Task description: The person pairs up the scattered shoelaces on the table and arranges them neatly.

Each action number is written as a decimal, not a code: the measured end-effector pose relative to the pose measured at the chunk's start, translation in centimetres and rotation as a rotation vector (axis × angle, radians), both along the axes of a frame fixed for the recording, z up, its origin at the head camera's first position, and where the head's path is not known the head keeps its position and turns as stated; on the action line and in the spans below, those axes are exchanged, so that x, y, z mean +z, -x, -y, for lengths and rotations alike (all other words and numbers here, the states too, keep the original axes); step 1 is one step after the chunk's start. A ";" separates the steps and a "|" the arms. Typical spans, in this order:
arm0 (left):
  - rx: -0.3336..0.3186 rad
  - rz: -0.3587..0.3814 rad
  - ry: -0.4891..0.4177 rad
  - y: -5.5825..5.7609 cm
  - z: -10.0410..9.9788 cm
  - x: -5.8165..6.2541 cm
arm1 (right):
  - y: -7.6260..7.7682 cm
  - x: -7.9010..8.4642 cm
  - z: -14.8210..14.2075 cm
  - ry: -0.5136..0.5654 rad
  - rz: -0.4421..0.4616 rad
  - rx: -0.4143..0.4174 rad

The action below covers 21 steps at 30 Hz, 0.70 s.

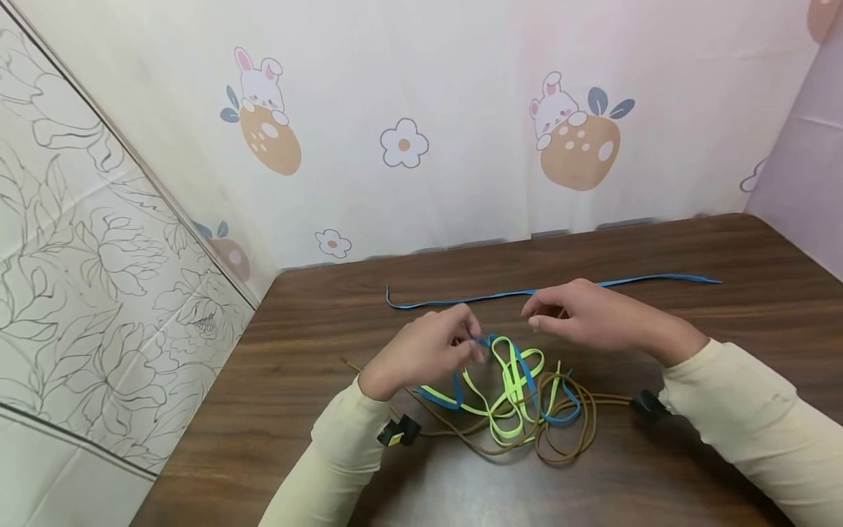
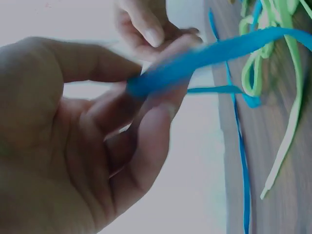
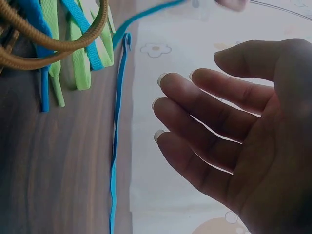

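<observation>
Between thumb and fingers my left hand pinches a flat blue shoelace, lifted at the left of a tangled pile. From there the blue lace runs back into the pile of neon-green laces and a round brown lace. My right hand hovers over the back right of the pile with loosely bent fingers and nothing in its grasp. Behind both hands a separate blue shoelace lies stretched out across the table, its middle partly hidden by the right hand.
The dark wooden table meets a wall covering with rabbit and flower prints at its back edge. A flower-patterned panel stands to the left. Small black wrist devices are on both sleeves.
</observation>
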State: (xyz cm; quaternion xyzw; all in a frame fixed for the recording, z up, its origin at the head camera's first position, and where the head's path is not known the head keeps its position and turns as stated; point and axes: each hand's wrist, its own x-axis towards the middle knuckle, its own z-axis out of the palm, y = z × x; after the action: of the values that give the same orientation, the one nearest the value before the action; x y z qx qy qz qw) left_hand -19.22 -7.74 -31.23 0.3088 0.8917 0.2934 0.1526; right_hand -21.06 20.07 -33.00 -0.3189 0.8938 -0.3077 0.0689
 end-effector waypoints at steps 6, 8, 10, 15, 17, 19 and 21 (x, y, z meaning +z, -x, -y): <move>0.141 -0.081 -0.067 0.7 0.0 -0.7 | -0.1 -0.2 0.1 0.000 0.022 0.012; 0.154 -0.087 -0.106 0.7 0.0 -0.7 | -0.2 -0.1 0.2 0.000 0.024 0.014; 0.154 -0.087 -0.150 0.8 -0.1 -0.6 | -0.3 -0.1 0.2 0.003 0.023 0.018; 0.105 -0.056 -0.251 0.6 -0.3 -0.6 | -0.4 0.0 0.4 0.016 0.010 0.054; 0.077 -0.048 -0.281 0.5 -0.4 -0.6 | -0.4 -0.1 0.5 0.021 0.008 0.067; 0.052 -0.041 -0.302 0.3 -0.5 -0.5 | -0.3 -0.2 0.7 0.024 0.011 0.074; 0.024 -0.040 -0.316 0.1 -0.5 -0.5 | -0.2 -0.3 1.0 0.033 0.015 0.084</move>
State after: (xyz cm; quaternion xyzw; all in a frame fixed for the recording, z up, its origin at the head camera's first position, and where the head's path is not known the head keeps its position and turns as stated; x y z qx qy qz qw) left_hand -19.35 -7.23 -31.73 0.3241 0.8411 0.4255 0.0807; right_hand -20.83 19.12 -33.29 -0.3550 0.8739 -0.3215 0.0831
